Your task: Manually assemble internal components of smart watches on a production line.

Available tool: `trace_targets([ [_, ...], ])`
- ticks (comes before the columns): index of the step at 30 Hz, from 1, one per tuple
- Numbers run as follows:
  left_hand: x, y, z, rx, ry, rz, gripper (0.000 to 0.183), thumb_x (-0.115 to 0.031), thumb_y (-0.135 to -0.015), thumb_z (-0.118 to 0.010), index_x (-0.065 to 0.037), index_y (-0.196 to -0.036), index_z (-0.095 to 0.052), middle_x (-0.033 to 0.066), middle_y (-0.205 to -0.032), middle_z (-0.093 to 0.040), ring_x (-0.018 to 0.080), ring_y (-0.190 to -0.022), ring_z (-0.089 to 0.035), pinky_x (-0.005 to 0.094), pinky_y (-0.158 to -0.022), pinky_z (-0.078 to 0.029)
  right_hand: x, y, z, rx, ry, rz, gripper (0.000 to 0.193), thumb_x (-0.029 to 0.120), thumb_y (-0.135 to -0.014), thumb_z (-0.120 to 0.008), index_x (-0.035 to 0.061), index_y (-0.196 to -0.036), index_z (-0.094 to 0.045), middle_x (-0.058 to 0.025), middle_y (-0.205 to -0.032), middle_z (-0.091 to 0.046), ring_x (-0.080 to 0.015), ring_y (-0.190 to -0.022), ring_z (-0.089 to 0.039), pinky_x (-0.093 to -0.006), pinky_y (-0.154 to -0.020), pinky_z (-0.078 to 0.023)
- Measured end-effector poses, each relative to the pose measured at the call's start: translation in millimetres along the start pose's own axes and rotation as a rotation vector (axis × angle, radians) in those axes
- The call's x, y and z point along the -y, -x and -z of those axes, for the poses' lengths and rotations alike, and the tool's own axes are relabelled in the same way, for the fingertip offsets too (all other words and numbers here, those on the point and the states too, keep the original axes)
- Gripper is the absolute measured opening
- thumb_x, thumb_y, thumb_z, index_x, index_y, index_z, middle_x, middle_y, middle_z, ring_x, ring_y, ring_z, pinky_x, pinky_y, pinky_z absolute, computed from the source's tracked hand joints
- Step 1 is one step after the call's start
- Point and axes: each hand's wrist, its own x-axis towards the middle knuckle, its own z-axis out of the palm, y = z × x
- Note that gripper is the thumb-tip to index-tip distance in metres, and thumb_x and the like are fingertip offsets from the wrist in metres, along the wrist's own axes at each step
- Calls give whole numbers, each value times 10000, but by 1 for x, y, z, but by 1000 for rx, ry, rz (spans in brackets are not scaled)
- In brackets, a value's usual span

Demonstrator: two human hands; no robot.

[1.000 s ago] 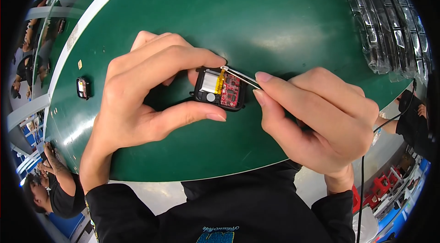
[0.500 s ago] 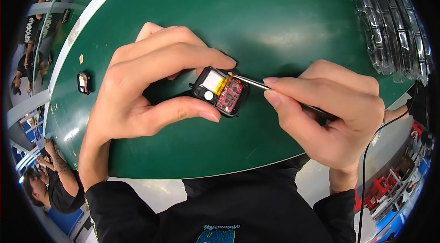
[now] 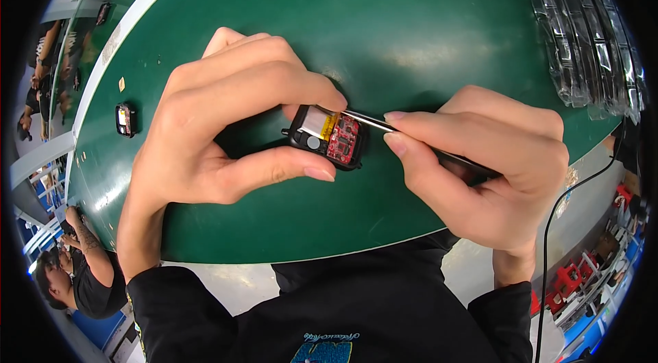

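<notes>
The open black device (image 3: 326, 137) is serving as landmark; its long axis is running left to right, the right end slanting toward the person; the left hand (image 3: 195, 131), the nearer of the 2, is holding it, the index finger bearing at its far edge and the thumb lying along its near edge; the device is thus sitting between these 2 digits, their gap being narrow.

The right hand (image 3: 497, 161) is resting apart, right of the device; its thumb and index finger are pinching metal tweezers (image 3: 370, 120), which are pointing left to the device's far edge, beside the left index fingertip; whether the tips are gripping anything, the inspector cannot tell.

Within the device, yellow tape (image 3: 327, 127) is lying between a silver battery (image 3: 314, 121) and a red circuit board (image 3: 344, 140); 1 similar small unit (image 3: 125, 120) is lying well left of the device.
</notes>
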Motion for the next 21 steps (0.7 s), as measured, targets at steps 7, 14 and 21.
trace_targets([
  [7, -3, -1, -1, -13, 5, 8, 645, -516, -741, -951, 6, -1086, -794, 90, -996, -803, 212, -780, -655, 361, -771, -406, -2, 6, 0, -33, 32, 62, 237, -98, -745, -862, -5, -963, -866, -14, -658, -648, -51, -477, -501, -224, -442, -329],
  [14, -2, -1, -2, -21, 12, 25, 634, -506, -723, -972, -17, -1090, -801, 64, -1003, -795, 178, -735, -586, 348, -751, -393, -5, 8, -4, -83, 25, 149, 219, -91, -749, -861, -5, -951, -859, -21, -653, -639, -67, -481, -514, -234, -445, -340],
  [21, -7, -4, 2, -32, -18, 98, 579, -352, -693, -1009, -39, -1135, -802, 50, -910, -734, 188, -724, -566, 352, -756, -396, -6, 3, 2, -223, -90, -23, 147, -53, -804, -861, -5, -939, -832, -23, -661, -624, -80, -456, -467, -280, -436, -319],
])
